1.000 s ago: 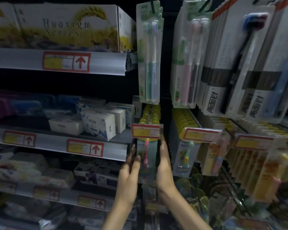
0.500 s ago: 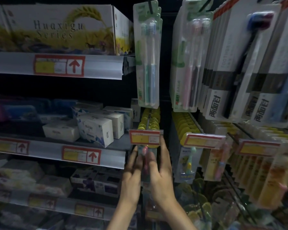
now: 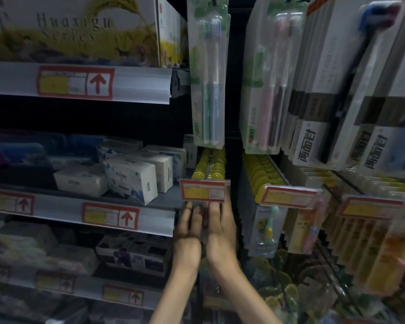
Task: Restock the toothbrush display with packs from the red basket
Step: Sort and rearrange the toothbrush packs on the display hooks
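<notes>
Price tag (image 3: 205, 190): red and yellow, on the front end of a hook; taken as landmark.
Pack (image 3: 205, 222): directly below the tag, between both hands, mostly hidden; a pink strip shows.
Left hand (image 3: 188, 232): below the tag, left of the pack, fingers straight, pressing its side.
Right hand (image 3: 221, 230): below the tag, right of the pack, fingers straight against it.
Yellow packs (image 3: 209, 167): on the hook, behind the tag.

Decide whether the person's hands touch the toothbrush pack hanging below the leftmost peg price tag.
Touching. Head view: the left hand and right hand lie flat against either side of the toothbrush pack, fingers overlapping its front, no gap showing.
</notes>
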